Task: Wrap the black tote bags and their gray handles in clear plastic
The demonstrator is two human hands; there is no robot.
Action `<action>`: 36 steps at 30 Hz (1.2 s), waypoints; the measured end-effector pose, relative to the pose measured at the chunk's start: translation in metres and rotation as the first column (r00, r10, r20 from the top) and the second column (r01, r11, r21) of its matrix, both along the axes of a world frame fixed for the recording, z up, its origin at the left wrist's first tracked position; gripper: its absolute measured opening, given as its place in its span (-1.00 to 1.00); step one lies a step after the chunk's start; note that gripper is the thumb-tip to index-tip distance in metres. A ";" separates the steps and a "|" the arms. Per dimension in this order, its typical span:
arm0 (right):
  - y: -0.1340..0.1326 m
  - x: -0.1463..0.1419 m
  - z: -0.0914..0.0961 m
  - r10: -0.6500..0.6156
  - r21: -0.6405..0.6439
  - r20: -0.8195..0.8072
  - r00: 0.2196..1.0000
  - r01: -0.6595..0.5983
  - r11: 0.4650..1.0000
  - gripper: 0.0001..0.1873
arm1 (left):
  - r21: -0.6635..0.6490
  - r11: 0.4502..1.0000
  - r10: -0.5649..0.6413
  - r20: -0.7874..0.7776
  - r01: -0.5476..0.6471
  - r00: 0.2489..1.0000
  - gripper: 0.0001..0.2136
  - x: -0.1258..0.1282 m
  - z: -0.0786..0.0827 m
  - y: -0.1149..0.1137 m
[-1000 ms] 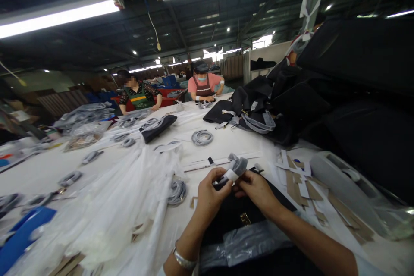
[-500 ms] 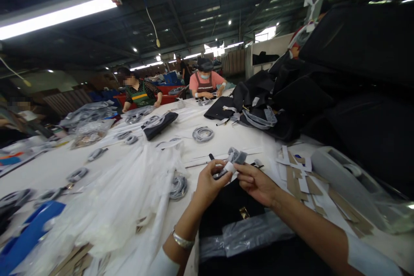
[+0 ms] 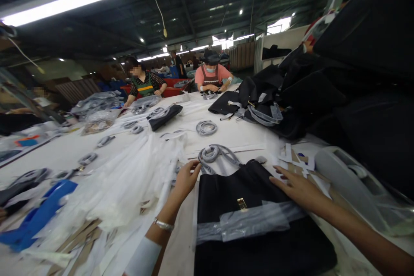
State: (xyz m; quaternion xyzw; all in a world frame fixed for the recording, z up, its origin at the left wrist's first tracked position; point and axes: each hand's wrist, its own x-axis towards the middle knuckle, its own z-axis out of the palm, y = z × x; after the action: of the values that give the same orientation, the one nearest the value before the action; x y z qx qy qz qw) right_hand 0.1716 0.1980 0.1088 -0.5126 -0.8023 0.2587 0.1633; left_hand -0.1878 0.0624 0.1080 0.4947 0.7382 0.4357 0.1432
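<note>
Handbag squaring, we're judging: we're flanking the black handbag lying flat on the table, left hand at its top-left corner, right hand at its right edge, both grips apart, clamping nothing. Shifting it is calling for closing on both edges.

White work table: black bag at near edge; grey strap coils scattered; white plastic bags heaped left; card scraps right; dark bag pile far right
</note>
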 end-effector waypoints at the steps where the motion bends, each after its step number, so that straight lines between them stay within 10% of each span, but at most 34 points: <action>1: 0.000 0.007 -0.006 -0.021 -0.062 0.029 0.999 0.023 0.998 -0.17 | -0.018 1.000 0.016 0.004 -0.016 1.000 -0.71 0.002 -0.005 -0.014; 6: 0.000 0.032 -0.022 -0.023 -0.304 0.018 1.000 0.028 0.952 -0.13 | -0.002 0.998 0.069 -0.135 -0.070 0.988 -0.64 0.045 -0.005 -0.080; 14: 0.010 0.026 -0.028 -0.025 -0.265 -0.006 1.000 0.022 0.964 -0.22 | -0.234 0.931 -0.366 -0.598 0.281 0.713 -0.40 0.146 -0.018 -0.095; 19: 0.007 0.019 -0.022 0.008 -0.234 0.061 0.998 0.006 0.972 -0.29 | -0.251 0.940 -0.341 -0.649 0.232 0.680 -0.35 0.150 -0.044 -0.096; 22: -0.011 0.010 -0.010 0.073 0.080 0.012 0.997 -0.074 0.994 -0.28 | -0.252 0.940 -0.339 -0.648 0.228 0.682 -0.37 0.149 -0.045 -0.097; 25: -0.038 -0.004 0.000 0.381 0.297 -0.059 0.923 -0.348 0.889 -0.42 | -0.256 0.940 -0.339 -0.637 0.225 0.692 -0.37 0.149 -0.040 -0.096; 30: -0.055 -0.042 0.002 0.674 0.117 -0.178 0.717 -0.665 0.738 -0.67 | -0.279 0.932 -0.357 -0.603 0.231 0.713 -0.35 0.150 -0.034 -0.092; 36: 0.002 -0.136 -0.001 0.510 0.051 0.001 0.860 -0.509 0.859 -0.74 | -0.284 0.932 -0.360 -0.642 0.226 0.677 -0.29 0.150 -0.041 -0.093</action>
State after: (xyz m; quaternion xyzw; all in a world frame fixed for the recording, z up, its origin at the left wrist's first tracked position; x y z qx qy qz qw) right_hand 0.0351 0.2001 0.1083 -0.2765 -0.9144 0.2758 0.1068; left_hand -0.0378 -0.0307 0.0666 0.7169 0.6854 0.1248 -0.0265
